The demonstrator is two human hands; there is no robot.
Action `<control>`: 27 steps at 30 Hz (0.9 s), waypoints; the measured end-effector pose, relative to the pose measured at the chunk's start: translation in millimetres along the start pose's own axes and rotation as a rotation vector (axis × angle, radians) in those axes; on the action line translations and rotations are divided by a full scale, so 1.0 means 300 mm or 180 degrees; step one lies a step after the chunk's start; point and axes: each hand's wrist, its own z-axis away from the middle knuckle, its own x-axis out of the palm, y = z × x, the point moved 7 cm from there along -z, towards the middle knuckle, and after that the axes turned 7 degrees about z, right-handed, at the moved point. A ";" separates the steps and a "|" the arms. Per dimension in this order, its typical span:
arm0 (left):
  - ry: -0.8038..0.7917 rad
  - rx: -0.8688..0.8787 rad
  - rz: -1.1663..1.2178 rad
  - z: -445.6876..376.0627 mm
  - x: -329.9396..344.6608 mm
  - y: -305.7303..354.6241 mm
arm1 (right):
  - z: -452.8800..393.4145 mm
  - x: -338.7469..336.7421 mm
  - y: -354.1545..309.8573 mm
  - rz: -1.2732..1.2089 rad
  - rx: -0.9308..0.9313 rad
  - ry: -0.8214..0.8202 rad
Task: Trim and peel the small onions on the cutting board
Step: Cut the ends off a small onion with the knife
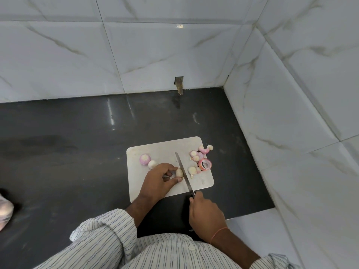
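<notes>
A white cutting board [161,146] lies on the dark counter. My left hand [159,180] pinches a small pale onion [179,172] against the board. My right hand [206,216] grips the handle of a knife [183,172]; the blade lies right beside the held onion, on its right. A pink trimmed onion [145,159] and a white peeled onion [152,164] sit at the board's left. Another pale onion piece [192,170] lies right of the blade. Pink peels and cut ends [204,162] are piled at the board's right edge.
The dark counter [77,142] stretches left and behind the board. White marble-pattern tiled walls [281,113] close in at the back and right. A blurred pinkish object [4,210] shows at the far left edge. A small hole in the back wall [179,84] sits above the counter.
</notes>
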 end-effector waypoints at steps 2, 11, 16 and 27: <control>0.0015 -0.0002 0.0027 0.000 -0.002 0.000 | 0.018 0.018 0.010 -0.0013 0.0028 -0.0115; 0.0069 -0.0178 0.0181 0.016 -0.003 -0.026 | 0.163 0.115 0.132 0.0187 0.0205 -0.0680; 0.0072 -0.0246 0.0250 0.024 -0.004 -0.024 | 0.170 0.126 0.156 0.0357 0.0111 -0.0582; 0.0037 -0.0353 0.0343 0.026 -0.009 -0.014 | 0.189 0.077 0.214 0.0253 0.0435 -0.0143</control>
